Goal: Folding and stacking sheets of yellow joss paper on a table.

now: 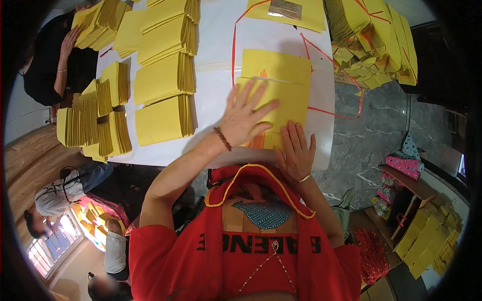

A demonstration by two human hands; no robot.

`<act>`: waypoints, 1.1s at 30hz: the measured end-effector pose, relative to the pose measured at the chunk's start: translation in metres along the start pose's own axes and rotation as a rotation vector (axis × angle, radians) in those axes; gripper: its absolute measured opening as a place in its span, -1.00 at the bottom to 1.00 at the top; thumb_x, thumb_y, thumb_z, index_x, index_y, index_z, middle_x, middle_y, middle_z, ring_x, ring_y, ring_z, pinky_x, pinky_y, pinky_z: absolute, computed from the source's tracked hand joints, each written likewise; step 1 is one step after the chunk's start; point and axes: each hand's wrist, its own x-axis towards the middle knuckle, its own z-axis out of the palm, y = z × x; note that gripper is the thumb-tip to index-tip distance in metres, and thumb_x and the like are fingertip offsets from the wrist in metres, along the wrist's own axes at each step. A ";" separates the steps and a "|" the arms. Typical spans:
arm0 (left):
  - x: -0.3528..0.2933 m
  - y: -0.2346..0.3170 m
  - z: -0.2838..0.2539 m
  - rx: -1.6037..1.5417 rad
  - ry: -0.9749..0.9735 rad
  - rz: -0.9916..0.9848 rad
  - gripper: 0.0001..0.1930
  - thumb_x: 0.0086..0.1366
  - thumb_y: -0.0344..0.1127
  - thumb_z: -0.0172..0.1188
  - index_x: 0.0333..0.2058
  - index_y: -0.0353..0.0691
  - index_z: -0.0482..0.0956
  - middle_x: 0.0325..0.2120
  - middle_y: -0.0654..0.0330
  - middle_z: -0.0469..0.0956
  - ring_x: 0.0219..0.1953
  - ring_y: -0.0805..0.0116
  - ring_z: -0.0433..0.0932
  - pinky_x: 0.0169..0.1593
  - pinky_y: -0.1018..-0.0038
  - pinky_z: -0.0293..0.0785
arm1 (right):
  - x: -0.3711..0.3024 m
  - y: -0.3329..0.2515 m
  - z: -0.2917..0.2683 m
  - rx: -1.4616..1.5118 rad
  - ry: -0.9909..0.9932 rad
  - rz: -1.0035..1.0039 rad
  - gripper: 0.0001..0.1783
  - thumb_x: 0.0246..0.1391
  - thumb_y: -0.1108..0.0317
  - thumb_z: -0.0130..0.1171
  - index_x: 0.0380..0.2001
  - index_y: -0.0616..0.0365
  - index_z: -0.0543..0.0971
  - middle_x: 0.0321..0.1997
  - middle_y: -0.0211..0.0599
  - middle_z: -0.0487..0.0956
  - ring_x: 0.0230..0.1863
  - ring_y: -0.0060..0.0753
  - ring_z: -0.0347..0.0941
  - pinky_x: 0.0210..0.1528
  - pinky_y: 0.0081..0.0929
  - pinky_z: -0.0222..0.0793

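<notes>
A flat piece of yellow paper (286,103) lies in front of me on the white table (216,55), with an orange print showing at its near edge. Its upper part (276,64) appears to be a separate layer or fold, divided by a line across the sheet. My left hand (245,116) presses flat on its left side, fingers spread. At the lower right edge rests my right hand (297,150), fingers stretched out and holding nothing. Red string (234,50) lies on the table around the paper, and a loop of it hangs over the right edge.
Folded yellow paper stacks (163,120) stand in a column on the left. More bundles (93,118) sit at the table's left edge. A person in black (47,65) touches a stack at far left. Another yellow heap (371,45) stands at far right. Other people sit at lower left.
</notes>
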 end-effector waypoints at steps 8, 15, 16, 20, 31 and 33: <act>-0.016 -0.024 0.013 -0.123 0.040 -0.065 -0.35 0.06 0.19 0.13 0.13 0.15 0.29 0.26 -0.07 -0.15 0.27 -0.24 -0.25 0.20 -0.12 -0.19 | -0.004 -0.003 -0.001 -0.059 -0.024 -0.050 -0.36 0.00 0.05 0.03 0.14 0.08 0.28 0.30 -0.20 0.14 0.32 -0.08 -0.03 0.22 0.25 -0.33; -0.016 -0.022 0.012 -0.199 0.105 -0.037 -0.35 0.08 0.19 0.10 0.13 0.13 0.28 0.25 -0.06 -0.13 0.25 -0.25 -0.20 0.20 -0.08 -0.13 | -0.004 0.002 -0.002 0.018 -0.070 -0.052 -0.34 0.06 0.07 -0.05 0.20 0.12 0.19 0.34 -0.12 0.03 0.36 0.09 -0.19 0.28 0.08 -0.31; -0.016 -0.019 0.008 -0.064 0.061 -0.044 -0.34 0.06 0.21 0.09 0.13 0.13 0.28 0.25 -0.06 -0.11 0.25 -0.23 -0.19 0.20 -0.07 -0.12 | -0.003 0.002 -0.003 0.012 -0.063 -0.052 -0.34 0.06 0.07 -0.05 0.20 0.12 0.19 0.34 -0.12 0.03 0.36 0.09 -0.19 0.28 0.08 -0.31; -0.010 -0.011 -0.009 0.146 0.078 0.036 -0.31 0.04 0.21 0.09 0.09 -0.04 0.33 0.21 -0.06 0.01 0.24 -0.13 -0.06 0.21 0.05 -0.06 | -0.003 0.002 -0.008 0.032 -0.094 -0.031 -0.36 0.08 0.07 -0.10 0.21 0.09 0.18 0.35 -0.12 0.01 0.37 0.07 -0.22 0.28 0.10 -0.32; -0.004 0.025 0.006 0.470 0.132 0.200 -0.45 0.02 -0.12 0.06 -0.03 -0.35 0.40 -0.20 -0.28 0.42 -0.19 -0.07 0.43 -0.17 0.22 0.36 | -0.001 -0.001 -0.025 0.251 0.068 -0.031 -0.44 0.12 0.06 -0.18 0.17 0.02 0.27 0.34 -0.06 0.00 0.37 0.05 -0.22 0.27 0.14 -0.47; -0.001 0.025 0.008 0.513 0.173 0.151 -0.48 0.01 -0.17 0.05 -0.06 -0.35 0.40 -0.22 -0.22 0.44 -0.20 -0.01 0.44 -0.20 0.29 0.37 | -0.001 -0.002 -0.023 0.334 0.142 -0.045 -0.46 0.12 0.11 -0.21 0.17 0.02 0.27 0.34 -0.05 -0.01 0.37 0.07 -0.22 0.27 0.14 -0.42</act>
